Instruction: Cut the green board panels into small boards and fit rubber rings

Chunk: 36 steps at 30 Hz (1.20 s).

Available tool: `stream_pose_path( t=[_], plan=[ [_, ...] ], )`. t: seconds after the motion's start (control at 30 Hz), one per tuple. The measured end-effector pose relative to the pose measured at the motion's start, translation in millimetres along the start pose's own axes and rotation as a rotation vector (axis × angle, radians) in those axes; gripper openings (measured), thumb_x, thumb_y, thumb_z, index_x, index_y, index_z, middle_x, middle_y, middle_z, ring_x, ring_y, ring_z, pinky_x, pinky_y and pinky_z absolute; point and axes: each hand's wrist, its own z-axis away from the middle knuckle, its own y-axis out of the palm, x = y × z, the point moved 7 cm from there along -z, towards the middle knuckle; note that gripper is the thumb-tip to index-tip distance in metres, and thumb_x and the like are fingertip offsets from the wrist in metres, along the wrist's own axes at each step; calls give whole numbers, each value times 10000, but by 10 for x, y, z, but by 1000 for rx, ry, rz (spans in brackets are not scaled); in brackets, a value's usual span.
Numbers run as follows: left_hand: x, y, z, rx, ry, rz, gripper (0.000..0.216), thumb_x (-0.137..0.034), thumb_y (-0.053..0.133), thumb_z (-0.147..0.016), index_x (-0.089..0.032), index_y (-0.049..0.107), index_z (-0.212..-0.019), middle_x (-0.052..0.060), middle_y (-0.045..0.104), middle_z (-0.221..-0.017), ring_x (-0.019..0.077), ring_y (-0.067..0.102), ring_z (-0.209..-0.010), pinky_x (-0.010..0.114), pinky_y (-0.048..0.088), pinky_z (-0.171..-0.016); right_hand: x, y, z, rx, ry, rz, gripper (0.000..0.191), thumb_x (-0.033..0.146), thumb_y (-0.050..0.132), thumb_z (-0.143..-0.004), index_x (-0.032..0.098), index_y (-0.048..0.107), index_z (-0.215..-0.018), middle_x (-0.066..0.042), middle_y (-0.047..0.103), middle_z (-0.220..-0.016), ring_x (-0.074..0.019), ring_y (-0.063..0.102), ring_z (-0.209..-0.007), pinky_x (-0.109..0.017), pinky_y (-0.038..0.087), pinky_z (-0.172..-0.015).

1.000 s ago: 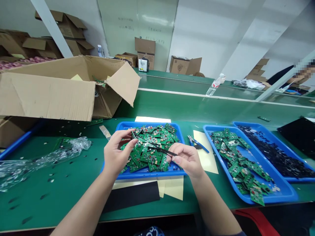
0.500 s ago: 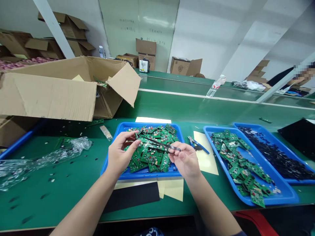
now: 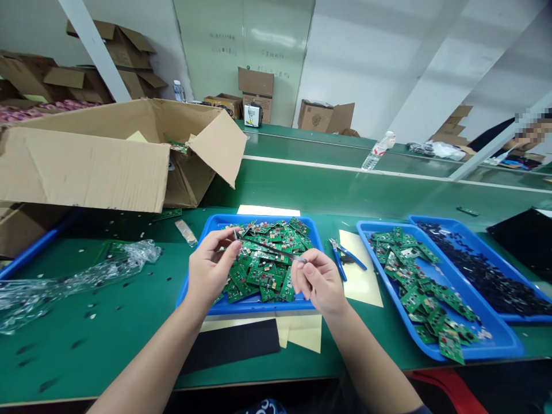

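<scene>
The forearms (image 3: 371, 353) are bare — dark sleeve edge (image 3: 421, 410), pale-printed dark garment (image 3: 266, 407).

A thin, dark, nearly straight strip (image 3: 271, 249), aslant from the left hand (image 3: 211, 265) down to the right hand (image 3: 319, 282).

The dark strip (image 3: 271, 248) looks smooth with a slight sheen, the circuit boards (image 3: 262, 278) are shiny, and the 2 trays (image 3: 500, 344) at right are glossy plastic. The big box (image 3: 86, 172) is matt cardboard, the bag (image 3: 138, 254) crinkled, shiny clear plastic, the black sheet (image 3: 241, 344) dull, and the pliers' handles (image 3: 356, 259) smooth plastic.
</scene>
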Motion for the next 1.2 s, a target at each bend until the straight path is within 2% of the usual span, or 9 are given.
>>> stream_pose_path(
  t=[0.07,0.17,0.33,0.4,0.53,0.8,0.87,1.03,1.2],
  plan=[
    [19,-43,-12,-38,-11,2,304,-355,632,-771,-170,661,-1012,37,622,-816,147,611,-704,257,537,-623,-6,11,3,27,6,0,196,401,601,-810,208,608,-778,85,451,-366,-87,429,-324,-231,409,-389],
    [7,-62,-14,-40,20,36,299,-343,650,-760,-177,669,-1008,44,624,-843,150,613,-729,258,543,-634,-30,19,21,119,86,139,182,374,613,-804,193,621,-784,40,564,-493,-99,523,-422,-254,466,-471],
    [-82,-133,3,-68,154,224,282,-274,664,-762,-203,656,-1035,51,626,-888,169,638,-789,309,557,-718,-109,41,145,533,347,428,326,432,585,-811,155,674,-958,-59,707,-762,-154,647,-712,-300,516,-667],
    [-155,-179,12,-84,239,268,281,-247,662,-768,-223,654,-1047,51,622,-897,176,641,-812,329,556,-743,-121,-21,167,596,410,490,378,458,554,-827,162,668,-1032,-77,722,-847,-168,659,-772,-314,520,-696],
    [-322,-135,59,18,392,221,301,-209,660,-770,-251,650,-1068,63,623,-925,196,629,-872,334,552,-741,-43,-217,31,358,310,506,336,456,526,-851,200,694,-988,-76,727,-897,-185,660,-849,-347,518,-770],
    [-475,132,236,228,631,-42,419,-187,695,-743,-260,604,-1146,67,621,-957,193,624,-869,340,553,-747,147,-533,-129,-189,8,49,472,614,425,-831,235,706,-810,-37,719,-767,-190,675,-782,-359,540,-728],
    [-506,184,292,243,715,-99,446,-164,699,-736,-254,587,-1158,64,617,-970,189,631,-882,345,558,-784,138,-450,-125,-147,11,135,372,543,498,-827,231,701,-832,-33,718,-776,-187,671,-769,-348,539,-706],
    [-506,288,411,263,856,-224,438,-131,671,-756,-235,561,-1167,58,626,-972,190,636,-907,373,560,-843,25,49,-9,222,73,538,179,336,570,-830,198,679,-866,-43,712,-822,-172,655,-765,-304,509,-706],
    [-476,261,417,177,930,-319,412,-111,666,-758,-187,570,-1150,81,629,-983,196,635,-911,354,570,-803,83,165,58,217,57,720,136,238,528,-838,174,619,-759,-25,655,-705,-134,595,-651,-262,466,-640]
  ],
)
